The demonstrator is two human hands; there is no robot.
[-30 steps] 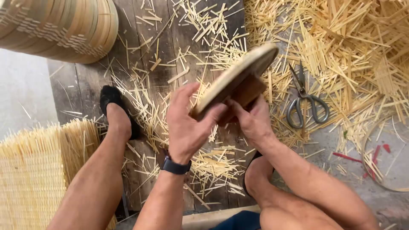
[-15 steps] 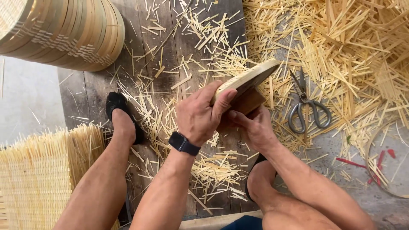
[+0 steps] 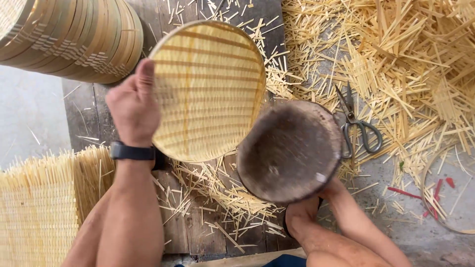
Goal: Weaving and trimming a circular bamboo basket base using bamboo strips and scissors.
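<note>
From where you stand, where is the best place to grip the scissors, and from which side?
Grip the scissors at the two loop handles, coming from the near side. The loops point toward the person and lie flat on bare floor, while the blades point away into the bamboo strips.

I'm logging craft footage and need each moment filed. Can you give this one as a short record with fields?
setting: wooden boards strewn with bamboo offcuts
left hand: holds a round woven bamboo tray by its rim
right hand: hidden behind a dark round wooden mould
nearby tool: scissors on the floor, right of the mould
top left: stack of bamboo hoops
lower left: woven mat
</note>
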